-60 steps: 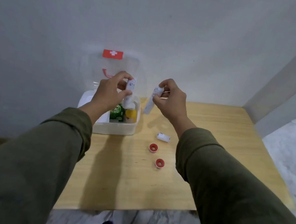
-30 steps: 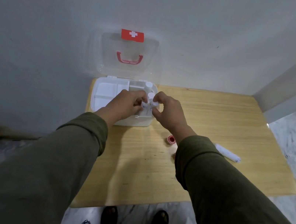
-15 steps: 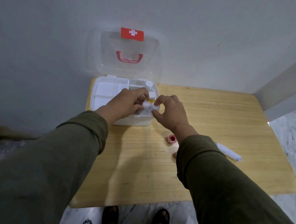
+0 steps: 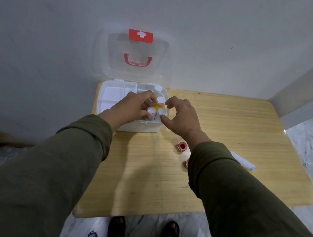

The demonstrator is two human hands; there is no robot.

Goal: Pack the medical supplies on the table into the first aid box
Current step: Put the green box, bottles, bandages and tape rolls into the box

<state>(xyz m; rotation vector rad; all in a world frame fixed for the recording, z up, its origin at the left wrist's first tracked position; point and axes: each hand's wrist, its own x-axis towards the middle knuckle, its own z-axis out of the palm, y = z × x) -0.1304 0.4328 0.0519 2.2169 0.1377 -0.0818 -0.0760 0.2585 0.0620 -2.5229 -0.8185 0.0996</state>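
The white first aid box (image 4: 139, 129) stands at the table's back left, its clear lid (image 4: 107, 63) with a red cross label leaning open against the wall. Two white bandage rolls (image 4: 151, 111) (image 4: 161, 112) stand upright side by side in its front right compartment. My left hand (image 4: 132, 108) pinches the left roll. My right hand (image 4: 182, 118) curves open beside the right roll, thumb tip against it. Behind the rolls are two white-capped bottles (image 4: 160, 99) and something yellow (image 4: 156, 106). Another white roll (image 4: 245, 163) lies on the table to the right.
Two red-cored tape rolls (image 4: 182, 146) (image 4: 187, 162) sit on the wooden table (image 4: 142, 177) by my right sleeve, one half hidden. The box's left compartments (image 4: 112, 97) look white and flat. A wall runs behind the box. Sandalled feet and a small device are on the floor.
Both hands brought the two white rolls down from the air into the box's front right corner. My right hand's fingers have since spread away from its roll. The view tilted down.
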